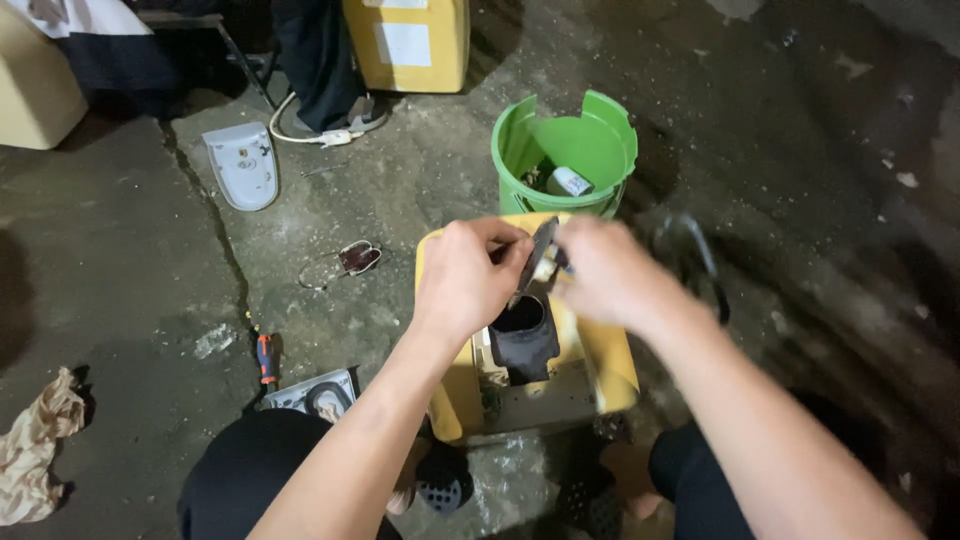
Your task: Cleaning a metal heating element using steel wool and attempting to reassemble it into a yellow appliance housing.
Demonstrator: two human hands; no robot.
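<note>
Grip, left: left hand (463, 277) closing in a narrow pinch on the lower end of a thin dark strip (537, 257), knuckles up.
Grip, right: right hand (608, 272) blurring with motion, meeting the strip's upper end at its fingertips; cannot tell whether actually clamping it.
Strip, place: hanging just above the yellow housing (600, 362), at about 12 o'clock from the dark opening (520, 316) in its top.
Strip, handling: looking light, flat and slightly flexible, probably easy to bend; best taken by its edges near both ends, not mid-span.
Housing, handling: looking rigid, bulky plastic, likely heavy enough for staying put on the floor between the knees.
Count, hands: two, both on or at the strip.
Count, strips: one.
Count, yellow housings: one in work; a second yellow box (408, 42) at 12 o'clock, well apart.
Count, buckets: one green bucket (600, 140), touching the housing's far edge at 12 o'clock.
Count, screwdrivers: one orange-handled screwdriver (266, 358) at 9 o'clock on the concrete floor (120, 260).
Count, white covers: one white cover (243, 164) at 10 o'clock.
Count, rags: one rag (32, 450) at 8 o'clock.
</note>
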